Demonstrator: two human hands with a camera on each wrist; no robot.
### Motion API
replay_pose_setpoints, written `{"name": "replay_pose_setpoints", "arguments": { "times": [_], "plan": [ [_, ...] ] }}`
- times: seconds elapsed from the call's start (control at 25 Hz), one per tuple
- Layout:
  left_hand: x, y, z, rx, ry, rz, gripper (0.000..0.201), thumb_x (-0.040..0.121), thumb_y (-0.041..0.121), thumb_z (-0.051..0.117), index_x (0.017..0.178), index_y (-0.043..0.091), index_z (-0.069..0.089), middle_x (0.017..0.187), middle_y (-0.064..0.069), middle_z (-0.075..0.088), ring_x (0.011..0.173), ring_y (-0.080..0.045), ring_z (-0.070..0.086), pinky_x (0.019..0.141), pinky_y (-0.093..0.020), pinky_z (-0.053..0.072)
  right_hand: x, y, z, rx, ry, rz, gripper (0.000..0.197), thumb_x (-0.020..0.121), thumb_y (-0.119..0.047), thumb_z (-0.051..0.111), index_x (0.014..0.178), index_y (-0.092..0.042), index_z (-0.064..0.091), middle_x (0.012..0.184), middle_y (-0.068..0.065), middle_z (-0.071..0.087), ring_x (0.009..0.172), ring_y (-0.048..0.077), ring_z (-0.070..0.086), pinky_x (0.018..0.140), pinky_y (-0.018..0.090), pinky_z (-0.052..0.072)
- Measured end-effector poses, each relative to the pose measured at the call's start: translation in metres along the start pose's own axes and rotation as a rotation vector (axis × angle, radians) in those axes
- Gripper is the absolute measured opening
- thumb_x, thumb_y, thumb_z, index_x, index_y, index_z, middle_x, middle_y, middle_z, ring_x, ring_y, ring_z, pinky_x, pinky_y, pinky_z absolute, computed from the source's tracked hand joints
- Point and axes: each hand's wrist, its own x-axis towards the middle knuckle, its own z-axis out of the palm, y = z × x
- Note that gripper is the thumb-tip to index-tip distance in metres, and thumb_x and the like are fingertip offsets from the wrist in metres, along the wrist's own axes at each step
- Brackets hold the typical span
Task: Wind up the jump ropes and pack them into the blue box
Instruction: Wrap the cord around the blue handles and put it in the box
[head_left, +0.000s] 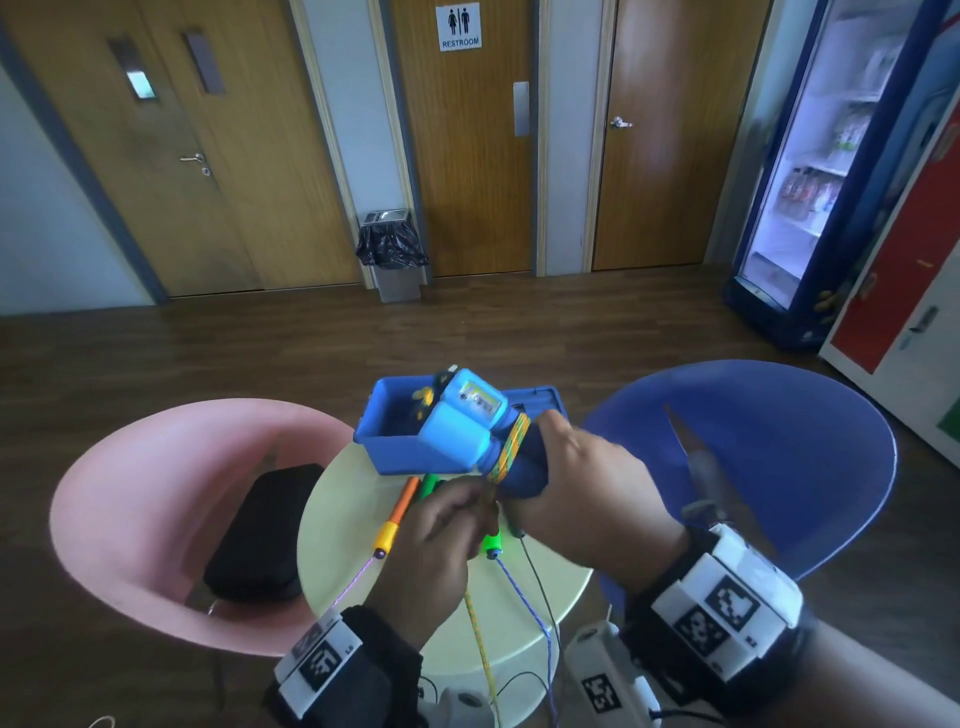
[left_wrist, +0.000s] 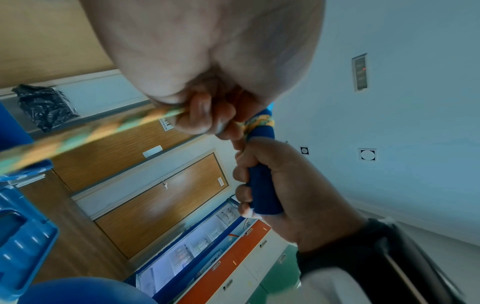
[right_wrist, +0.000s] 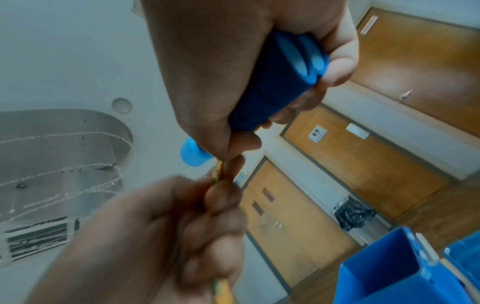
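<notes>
- The left hand (head_left: 431, 540), nearest the camera over the round pale-yellow table (head_left: 524, 618), has its fingers curled and pinches the yellow-and-green braided jump rope cord (head_left: 480, 631), which runs down past the table's near edge.
- The right hand (head_left: 587, 483) is just beyond it, fingers wrapped tightly round the two dark-blue foam handles (head_left: 524, 475) held side by side; several turns of the cord are wound round them, just above the fist.
- The handles' light-blue plastic counter heads (head_left: 462, 421) stick out over the open blue plastic box (head_left: 384, 441).
- On the table beside the left hand lie an orange-and-yellow jump rope handle (head_left: 397, 517) and a green jump rope handle (head_left: 428, 486), their thin cords trailing off the table.
- The box stands at the table's far edge, with something yellow and dark already inside.
- A pink plastic chair (head_left: 135, 478) holding a black pouch (head_left: 265, 530) stands to the left, a blue plastic chair (head_left: 779, 415) to the right.
</notes>
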Motion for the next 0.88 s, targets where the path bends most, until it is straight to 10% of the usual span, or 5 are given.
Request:
{"name": "replay_pose_setpoints", "arguments": {
  "times": [0.2, 0.56, 0.88],
  "plan": [
    [0.002, -0.001, 0.002, 0.296, -0.044, -0.019, 0.035, 0.102, 0.016, 0.048, 0.081, 0.035, 0.070, 0.062, 0.010, 0.053, 0.058, -0.008, 0.046, 0.060, -0.030, 0.043, 0.016, 0.014, -0.004, -0.041, -0.006, 0.051, 0.034, 0.074, -0.038, 0.060, 0.095, -0.021, 0.040, 0.075, -0.007, 0.054, 0.068, 0.025, 0.057, 0.059, 0.032, 0.047],
    [0.007, -0.008, -0.005, 0.462, -0.093, -0.151, 0.027, 0.097, 0.024, 0.053, 0.072, 0.023, 0.065, 0.059, 0.003, 0.058, 0.056, -0.016, 0.054, 0.061, -0.038, 0.048, 0.033, 0.024, 0.027, -0.164, -0.083, 0.067, 0.026, 0.076, -0.029, 0.058, 0.093, -0.020, 0.040, 0.074, -0.007, 0.053, 0.061, 0.021, 0.049, 0.053, 0.029, 0.036],
    [0.025, 0.007, -0.039, 1.031, -0.377, 0.145, 0.034, 0.079, 0.049, 0.055, 0.075, 0.015, 0.057, 0.060, 0.003, 0.050, 0.066, -0.017, 0.049, 0.060, -0.033, 0.039, 0.027, 0.013, 0.050, -0.443, -0.316, -0.212, 0.028, 0.078, -0.026, 0.061, 0.101, -0.016, 0.047, 0.086, -0.002, 0.064, 0.073, 0.026, 0.063, 0.058, 0.028, 0.041]
  ]
}}
